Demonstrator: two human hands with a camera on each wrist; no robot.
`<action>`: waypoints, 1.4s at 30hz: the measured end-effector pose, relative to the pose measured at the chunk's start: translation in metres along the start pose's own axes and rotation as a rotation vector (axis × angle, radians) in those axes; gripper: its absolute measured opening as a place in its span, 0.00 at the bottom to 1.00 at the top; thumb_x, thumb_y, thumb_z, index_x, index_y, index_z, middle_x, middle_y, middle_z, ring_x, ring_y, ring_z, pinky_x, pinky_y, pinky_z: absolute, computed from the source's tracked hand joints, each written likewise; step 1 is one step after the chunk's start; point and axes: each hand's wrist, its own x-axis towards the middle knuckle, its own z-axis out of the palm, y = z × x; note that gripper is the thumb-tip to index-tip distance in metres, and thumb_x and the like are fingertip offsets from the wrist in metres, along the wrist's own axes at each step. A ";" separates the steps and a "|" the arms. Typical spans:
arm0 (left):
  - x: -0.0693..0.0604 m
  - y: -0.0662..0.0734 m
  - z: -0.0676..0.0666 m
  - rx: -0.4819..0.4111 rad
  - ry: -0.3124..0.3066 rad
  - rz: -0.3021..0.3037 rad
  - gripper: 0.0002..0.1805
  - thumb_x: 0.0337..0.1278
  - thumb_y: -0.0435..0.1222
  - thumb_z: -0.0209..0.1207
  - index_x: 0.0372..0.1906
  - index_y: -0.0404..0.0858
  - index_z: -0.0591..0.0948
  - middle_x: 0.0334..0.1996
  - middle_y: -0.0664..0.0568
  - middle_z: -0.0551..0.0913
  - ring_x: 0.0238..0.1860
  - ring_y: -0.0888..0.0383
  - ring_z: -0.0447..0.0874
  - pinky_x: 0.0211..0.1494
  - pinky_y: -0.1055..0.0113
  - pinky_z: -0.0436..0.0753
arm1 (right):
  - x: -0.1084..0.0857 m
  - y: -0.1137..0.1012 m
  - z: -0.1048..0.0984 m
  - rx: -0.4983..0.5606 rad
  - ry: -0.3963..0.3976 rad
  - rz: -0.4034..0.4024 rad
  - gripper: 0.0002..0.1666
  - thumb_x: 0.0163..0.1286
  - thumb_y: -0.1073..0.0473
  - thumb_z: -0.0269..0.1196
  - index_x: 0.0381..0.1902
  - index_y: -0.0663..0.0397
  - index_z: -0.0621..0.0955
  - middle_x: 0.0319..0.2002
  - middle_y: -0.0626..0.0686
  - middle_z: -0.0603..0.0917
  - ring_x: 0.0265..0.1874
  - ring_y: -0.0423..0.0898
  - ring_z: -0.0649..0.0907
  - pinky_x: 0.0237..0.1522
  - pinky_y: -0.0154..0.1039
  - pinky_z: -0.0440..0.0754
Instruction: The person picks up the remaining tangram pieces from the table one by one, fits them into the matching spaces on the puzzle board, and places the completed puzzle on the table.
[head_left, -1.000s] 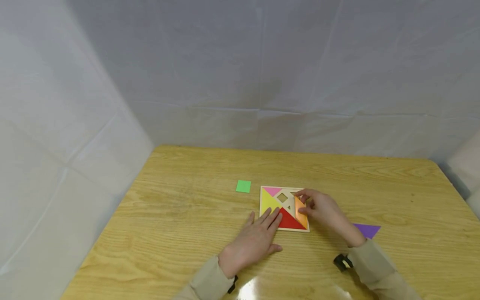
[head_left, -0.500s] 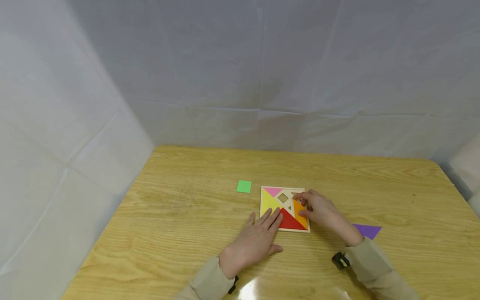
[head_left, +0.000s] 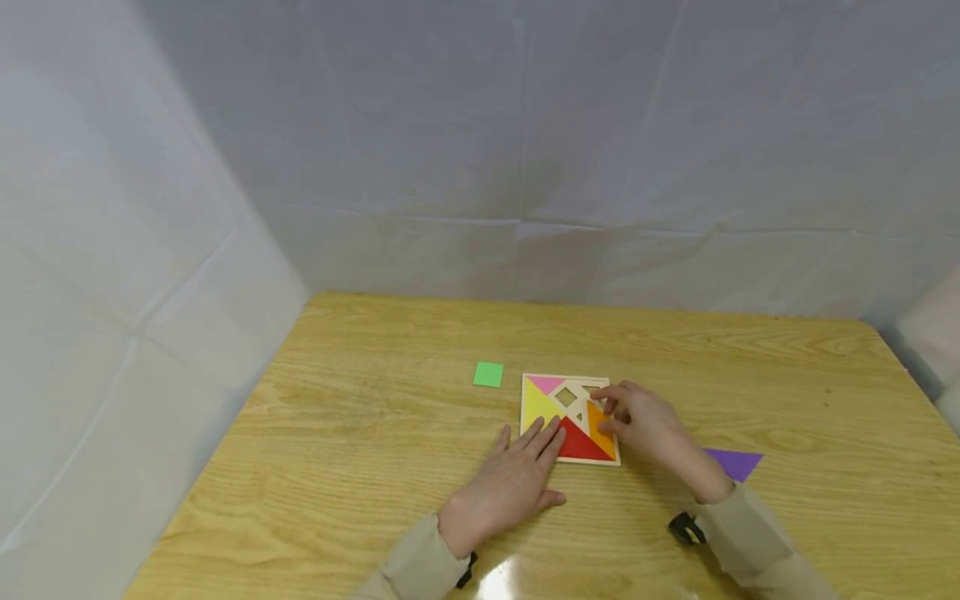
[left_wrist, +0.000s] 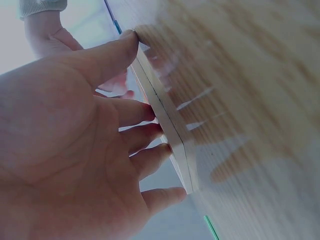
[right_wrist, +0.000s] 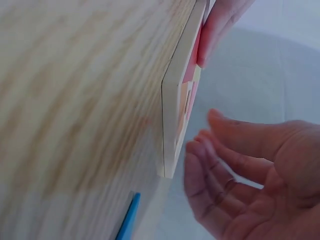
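A square wooden tangram board [head_left: 529, 377] lies on the table, with pink [head_left: 545, 384], yellow [head_left: 542, 403], red [head_left: 583, 442] and orange [head_left: 599, 425] pieces in it. My left hand [head_left: 506, 487] rests its straight fingertips on the board's near left part, over the yellow and red pieces. The left wrist view shows those fingers [left_wrist: 150, 160] along the board's edge. Over the board's right side is my right hand [head_left: 651, 425], its fingers loosely bent beside the orange piece. In the right wrist view, nothing sits between thumb and fingers [right_wrist: 200, 170], and they appear apart from the board.
A green square piece [head_left: 488, 374] lies on the table left of the board. Part of a purple piece [head_left: 735, 463] shows beside the right forearm, which hides the rest. A pale sheet [head_left: 480, 167] hangs behind the table [head_left: 360, 467].
The orange piece, raised and tilted at the right fingers a second ago, now lies flat in the board. My right fingers have come off it slightly; the left hand stays put.
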 end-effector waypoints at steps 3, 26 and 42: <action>0.000 0.000 0.001 0.002 0.006 0.002 0.43 0.70 0.59 0.54 0.80 0.41 0.59 0.81 0.51 0.52 0.80 0.51 0.52 0.77 0.43 0.60 | -0.004 -0.003 -0.003 0.008 0.054 0.009 0.08 0.66 0.65 0.70 0.43 0.58 0.89 0.32 0.48 0.84 0.27 0.41 0.81 0.29 0.36 0.79; -0.001 -0.001 0.002 -0.001 0.018 0.004 0.43 0.70 0.58 0.54 0.80 0.40 0.59 0.81 0.51 0.52 0.80 0.52 0.52 0.76 0.43 0.61 | -0.042 -0.003 0.004 -0.283 0.082 -0.322 0.25 0.67 0.58 0.70 0.60 0.60 0.83 0.57 0.59 0.84 0.48 0.57 0.87 0.47 0.51 0.86; 0.000 -0.002 0.004 -0.013 -0.001 0.004 0.42 0.71 0.58 0.53 0.80 0.41 0.58 0.81 0.51 0.52 0.80 0.52 0.51 0.76 0.42 0.60 | -0.065 0.001 0.010 -0.347 -0.060 -0.311 0.36 0.74 0.48 0.62 0.75 0.53 0.70 0.76 0.55 0.66 0.70 0.57 0.72 0.59 0.75 0.69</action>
